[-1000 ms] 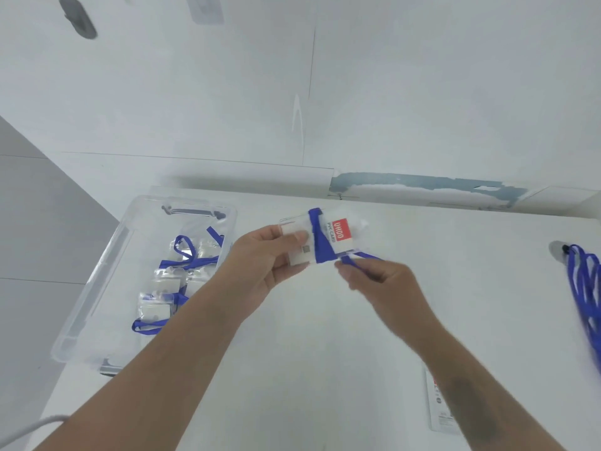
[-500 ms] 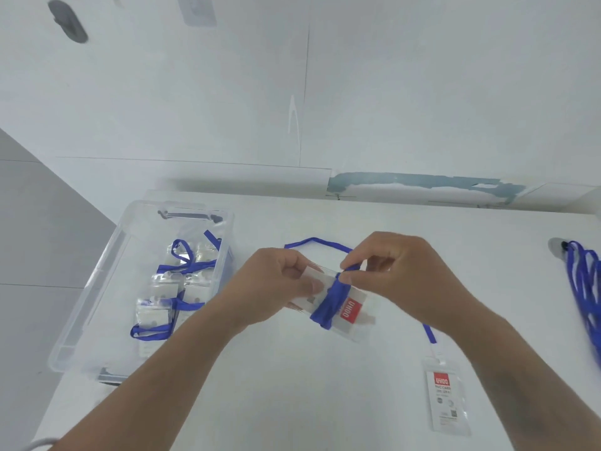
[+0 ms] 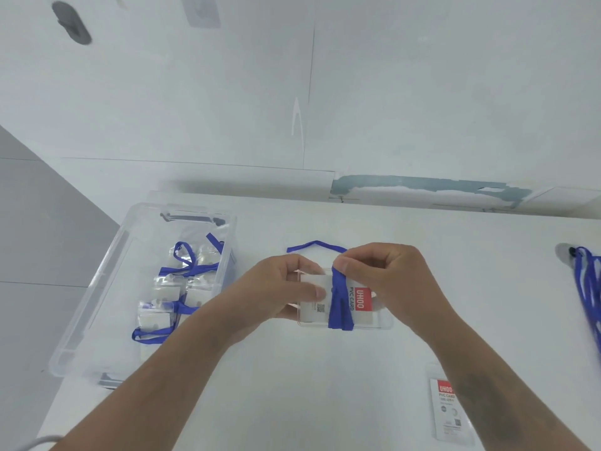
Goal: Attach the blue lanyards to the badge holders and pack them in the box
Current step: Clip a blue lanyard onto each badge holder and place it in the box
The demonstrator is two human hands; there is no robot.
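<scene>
Head view: a white tabletop [image 3: 325, 385] fills the lower half of the frame and meets a white wall [image 3: 422, 92] along a seam where a strip of blue-grey paint [image 3: 422, 185] shows through at right of centre. A grey floor [image 3: 39, 239] runs down the left edge. On the wall, a dark oval mark [image 3: 72, 22] sits at upper left.

At centre, the left hand [image 3: 276, 294] holds a clear badge holder [image 3: 312, 297] above the tabletop, thumb pressed on its face, the grip narrow around its left end. A blue lanyard [image 3: 340, 307] is wrapped around the holder's middle beside a red label. The right hand [image 3: 383, 278] pinches the lanyard at the holder's top edge, its grip closed on the strap; a loose end trails on the tabletop behind the hands.

At left, a clear plastic box [image 3: 97, 297] holds several wrapped holders. Another badge holder [image 3: 448, 408] lies flat at lower right. A bundle of spare lanyards [image 3: 588, 288] lies at the right edge.
</scene>
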